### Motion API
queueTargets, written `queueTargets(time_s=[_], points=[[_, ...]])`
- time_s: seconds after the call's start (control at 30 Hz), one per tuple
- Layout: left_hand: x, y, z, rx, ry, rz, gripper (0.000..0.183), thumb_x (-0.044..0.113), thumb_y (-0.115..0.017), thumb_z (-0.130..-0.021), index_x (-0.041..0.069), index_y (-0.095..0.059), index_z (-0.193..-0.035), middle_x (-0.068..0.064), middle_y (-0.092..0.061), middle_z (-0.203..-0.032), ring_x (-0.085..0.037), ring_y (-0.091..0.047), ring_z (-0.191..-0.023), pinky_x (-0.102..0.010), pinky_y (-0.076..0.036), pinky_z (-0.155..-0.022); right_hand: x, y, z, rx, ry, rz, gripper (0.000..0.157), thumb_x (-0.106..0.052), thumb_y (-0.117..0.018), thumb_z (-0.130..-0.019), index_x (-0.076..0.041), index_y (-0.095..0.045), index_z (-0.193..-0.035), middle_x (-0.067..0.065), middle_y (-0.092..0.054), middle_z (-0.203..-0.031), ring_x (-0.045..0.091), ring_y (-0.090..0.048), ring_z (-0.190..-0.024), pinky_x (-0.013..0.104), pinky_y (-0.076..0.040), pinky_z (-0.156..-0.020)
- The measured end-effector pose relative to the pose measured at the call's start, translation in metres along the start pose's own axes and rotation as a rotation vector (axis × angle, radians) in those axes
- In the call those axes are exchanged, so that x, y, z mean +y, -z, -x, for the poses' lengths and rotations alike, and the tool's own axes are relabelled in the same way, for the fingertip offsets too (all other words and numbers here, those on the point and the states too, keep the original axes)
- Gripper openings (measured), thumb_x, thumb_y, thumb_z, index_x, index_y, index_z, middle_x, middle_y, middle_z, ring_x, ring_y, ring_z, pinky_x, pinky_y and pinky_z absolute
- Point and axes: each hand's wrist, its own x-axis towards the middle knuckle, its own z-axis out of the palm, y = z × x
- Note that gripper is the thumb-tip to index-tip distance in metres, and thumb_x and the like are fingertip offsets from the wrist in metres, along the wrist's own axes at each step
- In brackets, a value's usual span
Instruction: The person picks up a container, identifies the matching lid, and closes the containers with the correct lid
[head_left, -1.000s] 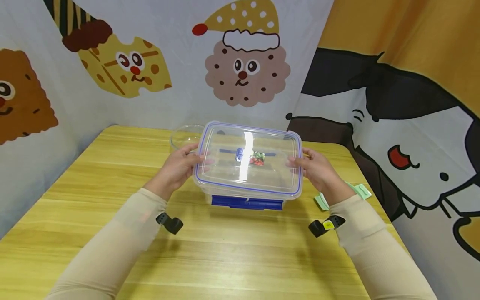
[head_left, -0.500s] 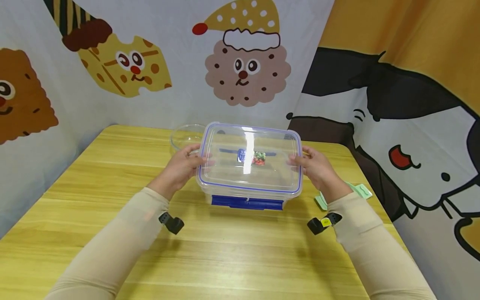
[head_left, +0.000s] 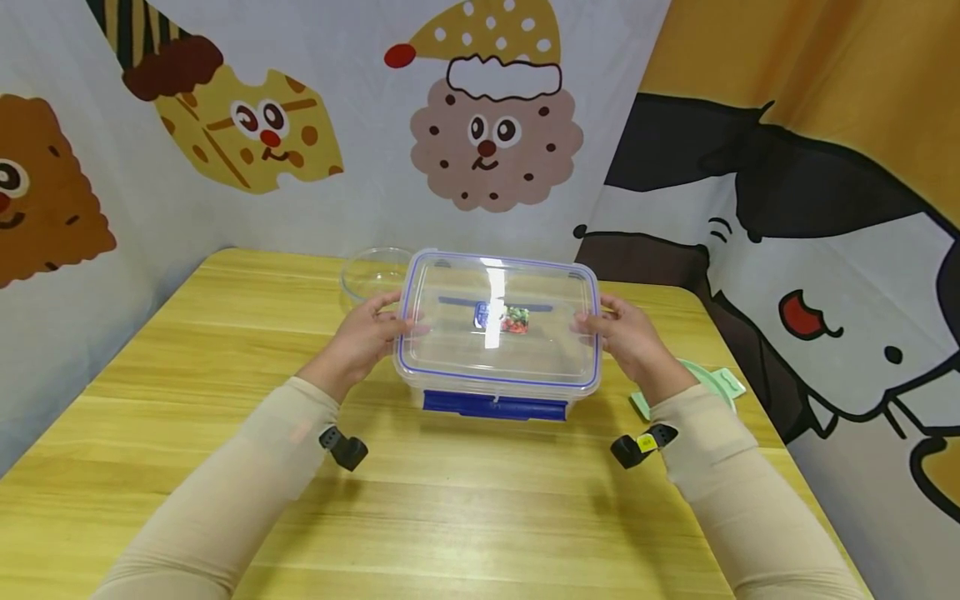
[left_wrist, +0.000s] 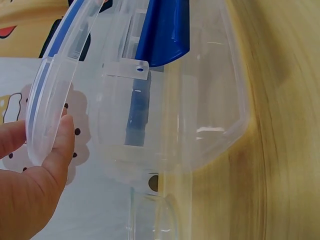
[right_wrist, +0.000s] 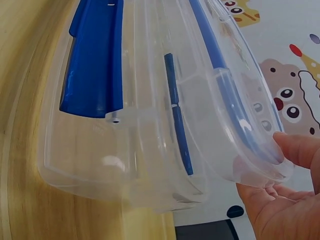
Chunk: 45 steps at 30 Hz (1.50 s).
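A clear rectangular lid with a blue seal [head_left: 442,342] is held level over a clear plastic food container [left_wrist: 215,95]. Both wrist views show a gap between lid and container. My left hand [head_left: 360,337] pinches the lid's left edge, thumb on one face and fingers on the other. At the opposite edge my right hand [head_left: 637,337] grips it the same way. The container stands on the table, and its blue front latch [head_left: 495,406] hangs down. Blue strips of a latch on the far side show through the plastic.
Behind my left hand stands a clear round bowl [head_left: 367,271]. A light green piece with tabs [head_left: 729,383] lies on the wooden table [head_left: 465,517] by my right wrist, which partly hides it. Printed cloth [head_left: 315,225] hangs behind the table.
The lid has come down slightly and shifted a little toward the container. My right hand has moved slightly left with it. The container has not moved.
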Motion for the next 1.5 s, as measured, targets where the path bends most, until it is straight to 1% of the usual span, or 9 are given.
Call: queueTargets(time_s=[0.13,0.43,0.67,0.8,1.03,1.2,1.27,1.37,1.5], points=[[-0.002,0.000,-0.002,0.011,0.008,-0.017,0.069,0.001,-0.060,-0.093,0.006,-0.025,-0.152,-0.024,-0.048,-0.139,-0.014,-0.064,-0.097,-0.028,-0.055,-0.086,0.002,0.000,-0.003,-0.001,-0.012,-0.010,0.064,-0.020,-0.060,-0.097,-0.008,-0.028,-0.151,0.011,-0.053,-0.125,0.012,-0.060,-0.100,0.039,-0.044,-0.105],[-0.003,-0.001,-0.003,0.024,0.023,-0.043,0.069,0.001,-0.059,-0.094,0.007,-0.023,-0.152,-0.022,-0.049,-0.139,-0.015,-0.064,-0.098,-0.032,-0.053,-0.092,0.007,-0.002,-0.008,0.007,-0.025,-0.014,0.064,-0.019,-0.059,-0.097,-0.008,-0.027,-0.152,0.012,-0.053,-0.125,0.012,-0.061,-0.099,0.037,-0.046,-0.103],[-0.005,-0.002,-0.004,0.047,0.046,-0.070,0.075,0.003,-0.067,-0.089,0.009,-0.026,-0.152,-0.021,-0.053,-0.135,-0.027,-0.059,-0.114,-0.037,-0.050,-0.097,0.009,-0.003,-0.011,0.016,-0.045,-0.012,0.064,-0.019,-0.059,-0.097,-0.008,-0.026,-0.152,0.014,-0.051,-0.128,0.012,-0.061,-0.099,0.037,-0.046,-0.103],[-0.005,-0.003,-0.004,0.046,0.043,-0.086,0.074,0.004,-0.066,-0.090,0.008,-0.026,-0.152,-0.021,-0.052,-0.136,-0.027,-0.059,-0.114,-0.040,-0.048,-0.101,0.009,-0.003,-0.011,0.015,-0.045,-0.011,0.064,-0.019,-0.058,-0.097,-0.008,-0.026,-0.152,0.014,-0.051,-0.129,0.011,-0.061,-0.097,0.037,-0.046,-0.102],[-0.007,-0.003,-0.004,0.048,0.045,-0.094,0.072,0.005,-0.066,-0.090,0.006,-0.027,-0.150,-0.022,-0.053,-0.135,-0.022,-0.062,-0.105,-0.040,-0.048,-0.101,0.011,-0.001,-0.010,0.006,-0.038,0.012,0.062,-0.019,-0.058,-0.097,-0.008,-0.029,-0.151,0.009,-0.056,-0.119,0.008,-0.062,-0.093,0.031,-0.051,-0.096],[-0.008,-0.005,-0.004,0.055,0.040,-0.102,0.072,0.006,-0.067,-0.090,0.005,-0.027,-0.150,-0.021,-0.053,-0.136,-0.025,-0.060,-0.110,-0.039,-0.048,-0.100,0.014,0.001,-0.010,-0.010,-0.024,0.011,0.059,-0.017,-0.059,-0.097,-0.006,-0.033,-0.149,0.005,-0.058,-0.110,0.009,-0.061,-0.094,0.026,-0.053,-0.088],[-0.009,-0.005,-0.004,0.055,0.036,-0.112,0.072,0.007,-0.066,-0.091,0.005,-0.025,-0.151,-0.021,-0.052,-0.137,-0.028,-0.058,-0.115,-0.040,-0.046,-0.102,0.015,0.002,-0.010,-0.012,-0.019,0.018,0.060,-0.017,-0.059,-0.097,-0.006,-0.033,-0.149,0.004,-0.058,-0.110,0.010,-0.061,-0.095,0.027,-0.053,-0.090],[-0.010,-0.005,-0.003,0.051,0.020,-0.151,0.067,0.008,-0.061,-0.095,0.004,-0.024,-0.151,-0.022,-0.051,-0.138,-0.032,-0.054,-0.120,-0.041,-0.043,-0.105,0.016,0.002,-0.011,-0.011,-0.015,0.030,0.061,-0.018,-0.060,-0.097,-0.006,-0.032,-0.149,0.009,-0.057,-0.116,0.013,-0.060,-0.099,0.033,-0.050,-0.097],[-0.011,-0.004,-0.001,0.054,-0.003,-0.191,0.059,0.006,-0.054,-0.098,0.002,-0.026,-0.150,-0.023,-0.051,-0.137,-0.034,-0.052,-0.123,-0.043,-0.039,-0.109,0.016,0.001,-0.012,-0.010,-0.010,0.045,0.062,-0.018,-0.059,-0.097,-0.006,-0.031,-0.150,0.013,-0.054,-0.123,0.017,-0.059,-0.104,0.039,-0.047,-0.102]])
